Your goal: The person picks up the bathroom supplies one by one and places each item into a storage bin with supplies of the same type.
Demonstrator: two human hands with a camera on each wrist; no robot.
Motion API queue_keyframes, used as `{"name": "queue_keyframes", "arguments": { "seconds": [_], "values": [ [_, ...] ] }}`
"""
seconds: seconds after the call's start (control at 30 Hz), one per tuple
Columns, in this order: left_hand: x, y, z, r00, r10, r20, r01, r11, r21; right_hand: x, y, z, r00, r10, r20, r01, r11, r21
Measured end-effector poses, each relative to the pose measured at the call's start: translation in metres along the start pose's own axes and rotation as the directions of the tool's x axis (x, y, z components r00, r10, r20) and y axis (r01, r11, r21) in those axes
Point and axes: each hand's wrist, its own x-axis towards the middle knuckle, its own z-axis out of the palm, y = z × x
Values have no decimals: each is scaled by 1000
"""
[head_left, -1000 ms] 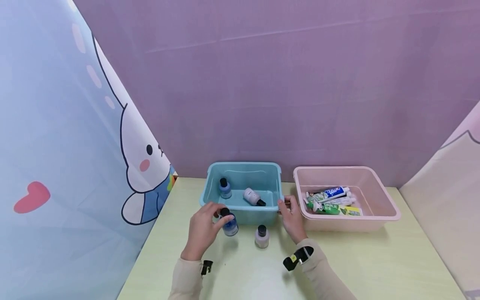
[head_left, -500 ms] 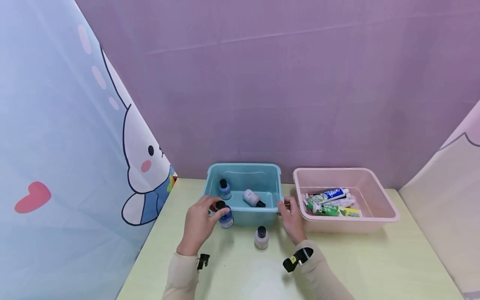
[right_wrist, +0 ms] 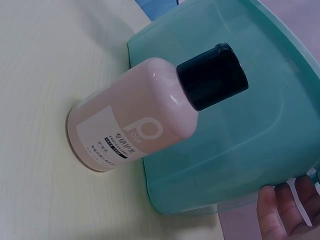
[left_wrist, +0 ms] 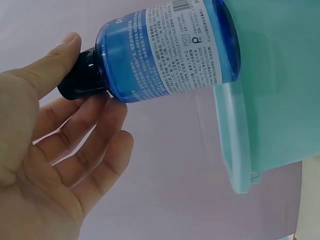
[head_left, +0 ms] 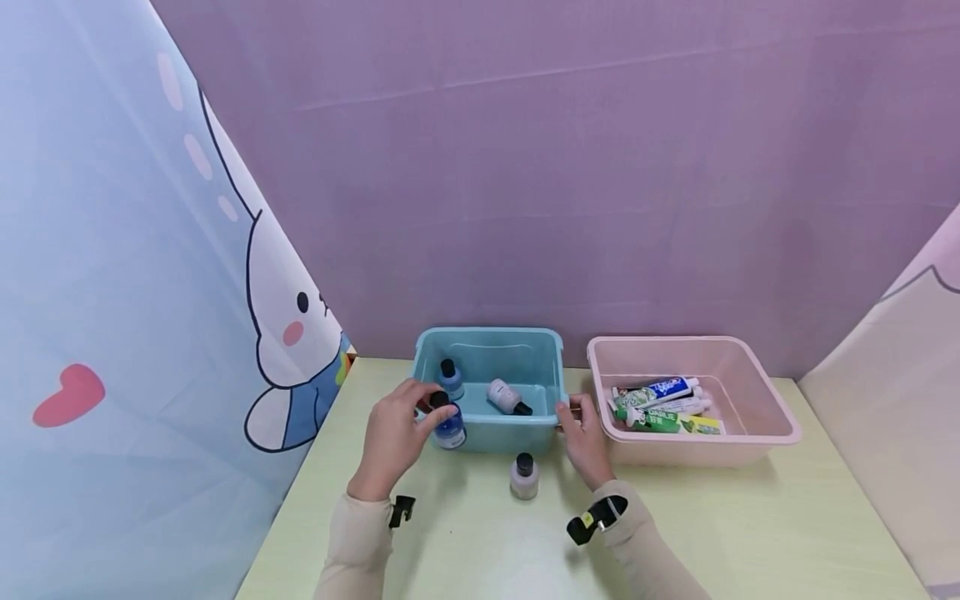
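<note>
By its black cap, my left hand pinches a blue bottle between thumb and fingertips. The bottle hangs upright at the front left of a teal bin. In the left wrist view, the base of the blue bottle overlaps the bin rim; whether they touch cannot be told. My right hand holds the front right corner of the bin. Inside the bin, another blue bottle stands and a pale bottle lies on its side. A pale pink bottle with a black cap stands on the table before the bin.
Right of the teal bin is a pink bin with several toothpaste tubes in it. Both bins stand near the back of the pale table. A purple cloth hangs behind, and printed cloths flank the table.
The blue bottle in my left hand has risen and shifted slightly left, from in front of the bin up toward its front rim. My right hand has stayed at the bin's corner.
</note>
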Motion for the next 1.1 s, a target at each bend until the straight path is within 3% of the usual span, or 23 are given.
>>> {"name": "queue_keyframes", "arguments": {
  "seconds": [0.23,0.43,0.7,1.1],
  "values": [
    [9,1,-6,1000,-19,12,19,1000,-8,0,-5,-2,1000,10,19,-10,1000,3],
    [18,-1,-8,1000,-8,-23,8,1000,-10,2,2,-1,1000,-19,1,19,1000,12],
    [31,0,-10,999,-47,-25,47,999,-10,1,2,0,1000,-13,5,13,1000,5],
    [51,-8,-3,999,-12,52,10,999,44,2,2,0,1000,-6,2,6,1000,-12]
  ]
}}
